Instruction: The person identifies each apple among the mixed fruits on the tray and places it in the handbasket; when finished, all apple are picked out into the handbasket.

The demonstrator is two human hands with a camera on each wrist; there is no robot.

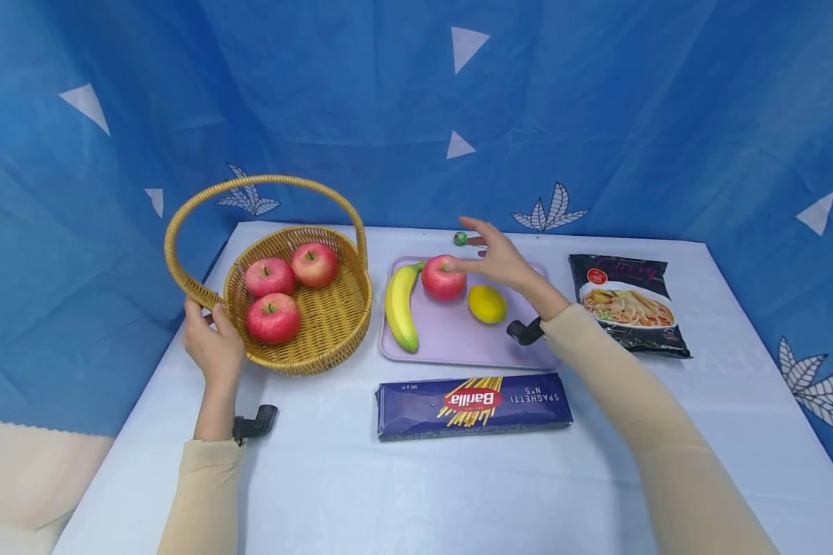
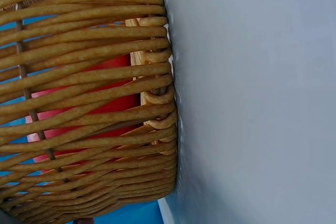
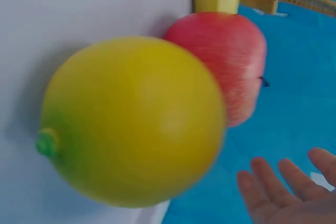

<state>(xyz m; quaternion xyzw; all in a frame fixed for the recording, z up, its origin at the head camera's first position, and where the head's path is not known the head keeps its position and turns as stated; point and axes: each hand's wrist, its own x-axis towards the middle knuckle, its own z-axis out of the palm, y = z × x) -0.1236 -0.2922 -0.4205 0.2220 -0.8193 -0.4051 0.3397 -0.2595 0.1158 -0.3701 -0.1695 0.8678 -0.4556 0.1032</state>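
Observation:
At the left, a wicker basket (image 1: 333, 324) holds three red apples (image 1: 273, 318), its tall handle (image 1: 264, 179) arching over the back. My left hand (image 1: 214, 339) grips the lower left end of that handle beside the rim. In the left wrist view the woven wall (image 2: 84, 87) hides most of the fruit. My right hand (image 1: 493, 254) hovers over the lilac tray (image 1: 444, 339) with fingers spread, its thumb overlapping the edge of another red apple (image 1: 441, 284). A banana (image 1: 401, 308) lies left of this apple and a yellow lemon (image 1: 487, 304) right of it.
A blue spaghetti box (image 1: 416, 412) lies in front of the tray. To the right is a black noodle packet (image 1: 628, 308). A small green ball-shaped thing (image 1: 460, 238) sits behind the tray, and a blue curtain (image 1: 361, 92) hangs along the table's back edge.

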